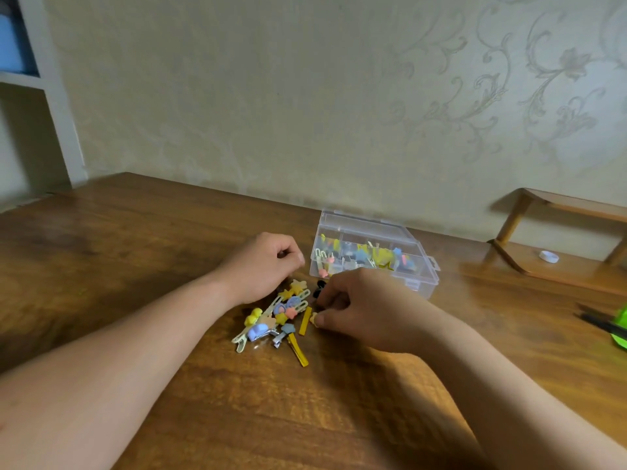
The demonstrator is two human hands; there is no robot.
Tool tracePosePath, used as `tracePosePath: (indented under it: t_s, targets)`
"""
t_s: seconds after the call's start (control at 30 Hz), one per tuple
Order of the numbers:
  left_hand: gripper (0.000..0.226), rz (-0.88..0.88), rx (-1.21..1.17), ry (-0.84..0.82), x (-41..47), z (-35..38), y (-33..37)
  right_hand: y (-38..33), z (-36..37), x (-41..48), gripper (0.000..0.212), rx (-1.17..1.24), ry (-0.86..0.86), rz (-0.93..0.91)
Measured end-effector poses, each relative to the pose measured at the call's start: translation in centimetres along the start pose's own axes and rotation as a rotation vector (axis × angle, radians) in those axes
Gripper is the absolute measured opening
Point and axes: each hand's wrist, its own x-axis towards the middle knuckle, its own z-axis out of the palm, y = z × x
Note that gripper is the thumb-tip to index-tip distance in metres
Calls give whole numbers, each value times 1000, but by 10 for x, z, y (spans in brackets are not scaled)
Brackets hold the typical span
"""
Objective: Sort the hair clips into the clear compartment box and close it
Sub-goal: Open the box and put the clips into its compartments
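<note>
A loose pile of coloured hair clips (pixel 276 317) lies on the wooden table (pixel 135 252), with yellow, blue, pink and cream pieces. Behind it, to the right, stands the clear compartment box (pixel 420 269), lid open, holding several clips. My left hand (pixel 263 264) hovers over the pile's far edge with its fingers curled; whether it holds anything is hidden. My right hand (pixel 359 308) rests at the pile's right side and pinches a small cream clip (pixel 314 318) between thumb and fingers. A black clip (pixel 319 288) lies just beyond my right fingers.
A low wooden stand (pixel 556 239) sits at the far right with a small white cap (pixel 548 256) under it. A green object with black handles (pixel 610 325) pokes in at the right edge. The wall runs close behind the table.
</note>
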Motion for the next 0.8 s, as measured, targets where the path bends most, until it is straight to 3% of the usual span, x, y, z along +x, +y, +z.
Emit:
tracePosePath:
  t_s: [0.3,0.53,0.63,0.8]
  targets:
    - [20,2,-12,5,1,0,-2,-3,3,2,9,28,-50,-57]
    - [21,-5,-15,14,1,1,-3,2,-3,-3,12,107,-93,-118]
    - [20,-1,19,12,1,1,-3,15,-21,-3,7,178,76,-70]
    - [21,3,23,11,2,0,-2,68,-58,-2,2,279,452,158]
